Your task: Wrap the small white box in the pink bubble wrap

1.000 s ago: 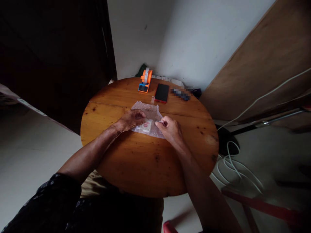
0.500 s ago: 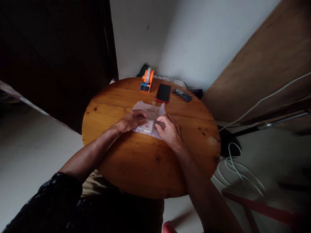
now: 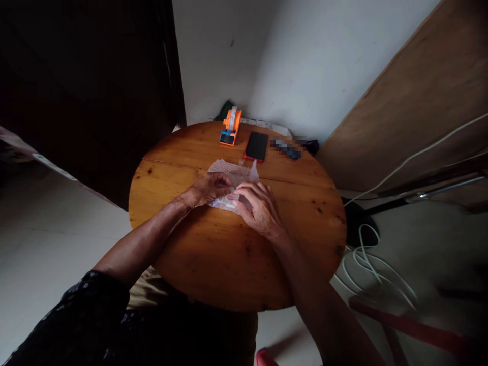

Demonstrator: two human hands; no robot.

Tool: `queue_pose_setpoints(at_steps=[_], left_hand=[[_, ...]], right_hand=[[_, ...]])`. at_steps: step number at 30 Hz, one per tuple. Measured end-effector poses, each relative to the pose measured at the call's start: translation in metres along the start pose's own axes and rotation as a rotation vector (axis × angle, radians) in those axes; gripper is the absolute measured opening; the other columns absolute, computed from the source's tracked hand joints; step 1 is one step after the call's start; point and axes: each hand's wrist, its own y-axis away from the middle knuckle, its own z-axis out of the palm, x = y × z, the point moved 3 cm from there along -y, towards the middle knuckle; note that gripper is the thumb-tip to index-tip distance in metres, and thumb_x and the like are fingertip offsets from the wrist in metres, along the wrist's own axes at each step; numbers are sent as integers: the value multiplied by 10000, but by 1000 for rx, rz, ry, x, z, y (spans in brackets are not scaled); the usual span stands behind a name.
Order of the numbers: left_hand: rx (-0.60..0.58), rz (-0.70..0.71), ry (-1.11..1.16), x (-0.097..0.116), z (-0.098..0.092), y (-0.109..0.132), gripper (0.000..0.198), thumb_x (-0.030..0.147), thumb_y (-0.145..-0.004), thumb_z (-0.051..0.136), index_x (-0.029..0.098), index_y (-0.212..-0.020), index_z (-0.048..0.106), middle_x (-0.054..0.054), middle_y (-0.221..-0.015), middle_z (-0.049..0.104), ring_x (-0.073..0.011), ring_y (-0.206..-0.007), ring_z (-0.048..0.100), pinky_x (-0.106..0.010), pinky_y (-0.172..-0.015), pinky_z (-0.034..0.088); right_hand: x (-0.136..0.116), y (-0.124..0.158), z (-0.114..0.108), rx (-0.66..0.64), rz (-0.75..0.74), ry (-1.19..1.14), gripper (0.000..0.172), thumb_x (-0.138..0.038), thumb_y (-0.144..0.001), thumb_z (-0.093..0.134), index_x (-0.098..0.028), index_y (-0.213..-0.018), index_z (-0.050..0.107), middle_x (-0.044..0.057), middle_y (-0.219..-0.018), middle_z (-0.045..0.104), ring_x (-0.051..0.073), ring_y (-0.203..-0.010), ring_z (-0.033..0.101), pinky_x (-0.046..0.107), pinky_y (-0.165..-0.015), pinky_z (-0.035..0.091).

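Observation:
A sheet of bubble wrap (image 3: pixel 224 166) lies on the round wooden table in front of me. On it is a small whitish block-like item with a red mark (image 3: pixel 232 197), largely covered by my fingers and the wrap. My left hand (image 3: pixel 209 189) is closed at the left side of the item, thumb and fingers pinching at the wrap and its edge. From the right, my right hand (image 3: pixel 261 207) curls over the wrap, its fingertips and thumb pressing the right part of the sheet against the item.
An orange and blue tape dispenser (image 3: pixel 232 126) stands at the back of the round table (image 3: pixel 213 264). Beside it lie a phone with a red edge (image 3: pixel 256 146) and a blurred dark object (image 3: pixel 285 149). White cable (image 3: pixel 366 259) coils on the floor at right, near a red bar (image 3: pixel 412 323).
My right hand has moved left, bringing the right part of the bubble wrap over toward the item. My left hand stays about where it was.

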Motion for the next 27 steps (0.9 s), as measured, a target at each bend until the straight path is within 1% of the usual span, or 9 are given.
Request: queue_pose_setpoints(at_steps=[3,5,12,16,18,20,22,25,27], left_hand=[[1,0,-3,-2,-1,0,153,216,-745,726,147,-855,645,24,-780,622,-71,-646,493,-185,-598,375],[7,8,-14,-2,-1,0,171,220,-730,739,147,-857,650,22,-780,626,-77,-658,502,-186,-601,382],[-21,-3,23,-2,0,0,175,255,-746,718,140,-853,642,15,-762,613,-74,-647,507,-191,-596,382],[-64,13,-30,2,-10,4,307,323,-748,707,143,-991,652,-20,-893,665,-104,-712,564,-217,-639,430],[-69,48,-119,6,-21,6,370,328,-748,678,149,-1071,652,-37,-965,686,-136,-780,600,-244,-692,467],[-49,91,-289,10,-33,7,360,300,-754,647,157,-1084,663,-45,-1005,700,-163,-871,624,-268,-774,496],[-41,84,-481,12,-41,6,351,277,-780,616,172,-1110,672,-43,-1012,711,-170,-903,633,-279,-820,504],[-9,0,-701,14,-42,3,366,244,-807,572,188,-1150,685,-37,-987,721,-162,-847,639,-264,-776,502],[4,-62,-795,15,-39,1,378,218,-799,570,189,-1154,699,-39,-988,728,-162,-824,646,-246,-734,488]], right_hand=[[-4,0,-1,-8,-16,55,260,-352,-957,556,-210,-1125,693,99,-1253,703,281,-1208,569,424,-983,392],[-5,0,-1,-12,-23,88,265,-347,-950,563,-212,-1133,698,99,-1288,694,289,-1270,540,434,-1011,373],[-8,0,9,-39,-95,107,214,-326,-939,602,-213,-1082,714,65,-1216,730,266,-1221,564,412,-988,366],[-9,0,11,-44,-88,115,209,-309,-939,607,-208,-1091,711,67,-1202,730,259,-1200,565,404,-977,365],[-10,0,10,-60,-84,119,207,-306,-946,599,-211,-1093,709,68,-1195,728,261,-1201,556,403,-972,361],[-11,0,10,-86,-81,131,215,-311,-955,589,-218,-1112,704,69,-1205,718,263,-1199,546,405,-970,356],[-13,0,10,-110,-76,165,267,-330,-964,589,-227,-1189,688,77,-1236,696,266,-1194,536,411,-971,352],[-16,0,13,-148,-59,249,373,-371,-981,588,-272,-1339,625,85,-1265,664,268,-1166,527,421,-971,349],[-20,0,15,-175,-51,302,383,-385,-989,587,-311,-1364,609,83,-1263,653,269,-1146,524,433,-984,345]])
